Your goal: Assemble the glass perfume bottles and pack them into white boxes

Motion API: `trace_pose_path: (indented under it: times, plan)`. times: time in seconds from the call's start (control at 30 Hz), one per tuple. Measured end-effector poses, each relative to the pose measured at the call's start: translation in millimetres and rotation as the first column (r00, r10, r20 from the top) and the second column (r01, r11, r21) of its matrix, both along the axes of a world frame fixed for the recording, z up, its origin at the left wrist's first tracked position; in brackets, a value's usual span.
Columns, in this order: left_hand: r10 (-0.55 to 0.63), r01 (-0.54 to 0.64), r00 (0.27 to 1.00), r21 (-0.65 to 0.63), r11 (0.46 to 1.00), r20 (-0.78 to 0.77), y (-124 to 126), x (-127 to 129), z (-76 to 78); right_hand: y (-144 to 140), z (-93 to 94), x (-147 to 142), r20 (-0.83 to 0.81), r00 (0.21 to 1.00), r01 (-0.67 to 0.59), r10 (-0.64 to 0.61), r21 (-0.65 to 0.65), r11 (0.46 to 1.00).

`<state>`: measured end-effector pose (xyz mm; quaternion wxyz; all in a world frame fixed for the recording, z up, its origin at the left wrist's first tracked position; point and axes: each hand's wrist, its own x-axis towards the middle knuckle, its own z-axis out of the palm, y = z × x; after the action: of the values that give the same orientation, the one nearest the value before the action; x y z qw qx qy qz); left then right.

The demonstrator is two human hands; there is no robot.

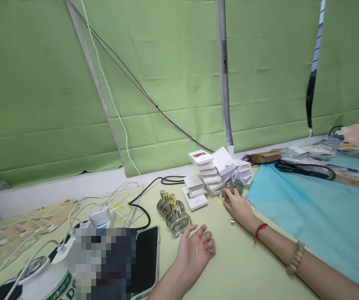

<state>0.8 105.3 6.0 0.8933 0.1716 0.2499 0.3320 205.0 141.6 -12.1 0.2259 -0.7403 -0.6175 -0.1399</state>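
My left hand [195,249] rests palm up over the table, fingers loosely curled and apart, with nothing in it. Just beyond it stands a group of round glass perfume bottles [179,224] with gold and silver caps. Farther out on the right, my right hand [238,205] has its fingers closed around a perfume bottle [223,199], whose gold neck shows by the fingertips; the rest is mostly hidden. Another glass bottle [237,185] is just behind that hand. A small silver cap [232,222] lies on the table below my right wrist.
White boxes [209,177] are stacked by the wall behind the bottles. A phone [146,258], a white power strip [70,250], tangled cables and a white container [46,281] occupy the left. Blue cloth [295,208] covers the right, with a coiled black cable [304,168] on it.
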Motion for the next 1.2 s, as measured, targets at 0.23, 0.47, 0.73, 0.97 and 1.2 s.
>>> trace_pose_path:
  times: [0.23, 0.47, 0.73, 0.97, 1.2]
  plan:
    - [0.007, -0.007, 1.000, -0.003, 1.000, -0.030, 0.3, 1.2, 1.3, -5.2, 8.1, -0.6, -0.038, 0.999, -0.013, 0.010, -0.069, 0.998]
    - [0.003, -0.003, 0.999, 0.001, 1.000, -0.040, 0.8, 1.5, 1.9, -9.8, 16.8, -1.8, -0.029, 1.000, 0.006, -0.009, -0.082, 0.997]
    - [0.016, -0.016, 0.999, -0.004, 1.000, -0.038, 1.3, 1.3, 2.1, -9.5, 17.2, -1.1, -0.074, 0.997, -0.035, 0.029, -0.081, 0.996]
    - [0.022, -0.022, 0.999, -0.013, 1.000, -0.039, 2.0, 1.7, 3.8, -6.8, 12.7, 5.9, -0.124, 0.988, -0.086, 0.088, 0.020, 0.996]
    - [0.015, -0.015, 0.999, -0.010, 1.000, -0.034, 1.3, 1.8, 4.3, -11.9, 15.2, -4.8, -0.149, 0.916, -0.284, 0.373, 0.417, 0.863]
